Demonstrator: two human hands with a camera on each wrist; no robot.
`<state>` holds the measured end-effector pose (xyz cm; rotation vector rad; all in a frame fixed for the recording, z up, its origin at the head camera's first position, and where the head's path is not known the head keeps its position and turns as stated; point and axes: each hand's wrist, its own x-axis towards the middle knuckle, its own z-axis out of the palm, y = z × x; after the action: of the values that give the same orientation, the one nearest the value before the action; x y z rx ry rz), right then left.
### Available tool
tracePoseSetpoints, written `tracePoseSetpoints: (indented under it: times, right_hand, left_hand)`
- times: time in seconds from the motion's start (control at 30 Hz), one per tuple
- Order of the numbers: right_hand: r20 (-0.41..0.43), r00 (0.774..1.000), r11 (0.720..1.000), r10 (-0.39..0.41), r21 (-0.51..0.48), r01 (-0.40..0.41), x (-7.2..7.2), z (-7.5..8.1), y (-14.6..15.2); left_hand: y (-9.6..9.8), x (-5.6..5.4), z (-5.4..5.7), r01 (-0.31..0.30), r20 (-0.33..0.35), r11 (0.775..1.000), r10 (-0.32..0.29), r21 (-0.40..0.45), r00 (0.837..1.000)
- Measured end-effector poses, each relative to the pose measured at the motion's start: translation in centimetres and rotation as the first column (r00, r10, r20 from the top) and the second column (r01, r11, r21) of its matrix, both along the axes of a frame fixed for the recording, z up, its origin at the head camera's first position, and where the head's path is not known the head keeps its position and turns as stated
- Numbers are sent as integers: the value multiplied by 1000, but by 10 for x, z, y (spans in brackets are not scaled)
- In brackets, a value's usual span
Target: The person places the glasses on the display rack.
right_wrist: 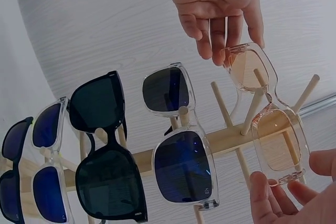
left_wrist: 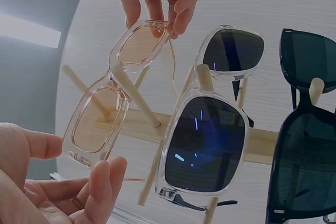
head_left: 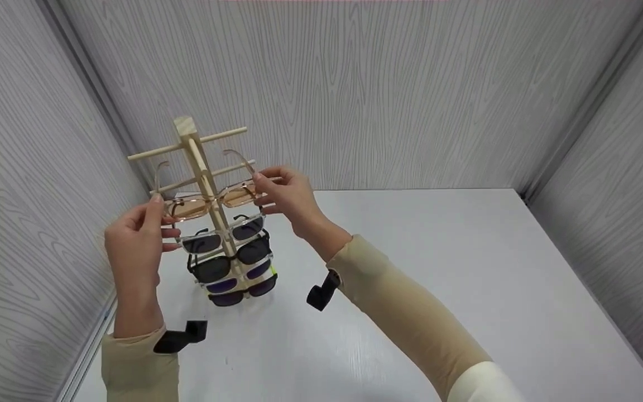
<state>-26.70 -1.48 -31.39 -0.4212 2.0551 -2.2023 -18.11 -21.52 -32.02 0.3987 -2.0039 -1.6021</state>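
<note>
A pair of sunglasses with peach lenses and a clear pinkish frame [head_left: 187,209] spans the front of a wooden display rack [head_left: 200,164]. My left hand [head_left: 137,234] pinches its left end between thumb and fingers. At the opposite end, my right hand [head_left: 293,200] grips the frame near the hinge. The temples point back past the post on either side. In the left wrist view, the bridge of the peach sunglasses [left_wrist: 97,119] overlaps the tip of a wooden peg [left_wrist: 135,97]. Clear-framed sunglasses with dark lenses [head_left: 202,243] hang just below.
Lower on the rack hang black sunglasses [head_left: 212,269], a pair with purple-blue lenses [head_left: 222,286] and a dark bottom pair [head_left: 226,299]. A bare crossbar [head_left: 224,135] sticks out at the top. The white table [head_left: 438,290] is walled by grey wood-grain panels [head_left: 355,95].
</note>
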Motion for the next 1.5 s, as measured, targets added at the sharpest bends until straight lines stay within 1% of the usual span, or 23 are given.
tracePoseSetpoints:
  times: [0.2, 0.33, 0.5, 0.67, 0.8, 0.93, 1.0, 1.1, 1.3, 1.4, 1.5]
  right_hand:
    - [48, 999, 1000, 10, 17, -10, -1, -3, -3]
    - [58, 998, 1000, 3, 4, -3, -2, -4, -4]
    - [68, 998, 1000, 16, -14, -15, -2, -5, -1]
    - [77, 997, 1000, 14, -7, -13, -4, -7, 5]
    - [89, 996, 1000, 1, -8, 0, -6, -10, 13]
    - [98, 995, 1000, 5, -25, -2, -5, -14, 22]
    - [90, 996, 1000, 11, -30, -8, -4, -16, 26]
    - [73, 997, 999, 21, -30, -19, -1, -20, 34]
    - [71, 997, 1000, 18, -21, -17, 5, -35, 48]
    - [77, 997, 999, 8, -32, -5, 9, -42, 56]
    - [70, 998, 999, 5, -48, -2, 12, -50, 64]
  left_hand:
    - [-4, -1, -4, -5, 58, 999, 2, 35, 998]
    - [-4, -2, -7, 0, 74, 999, -3, 39, 997]
    - [-5, -1, -9, 6, 60, 998, -10, 68, 998]
    - [-5, -1, -13, 16, 37, 996, -19, 88, 999]
    - [-5, 1, -16, -9, 25, 995, 6, 96, 1000]
    - [-5, 6, -16, -45, 23, 995, 44, 94, 999]
    - [-4, 9, -17, -61, 8, 995, 60, 84, 998]
    - [-2, 12, -20, -79, -34, 994, 81, 72, 996]
    - [5, 16, -33, -89, -119, 992, 100, 94, 988]
    - [12, 18, -38, -69, -143, 993, 82, 91, 986]
    - [20, 20, -45, -29, -153, 995, 44, 97, 987]
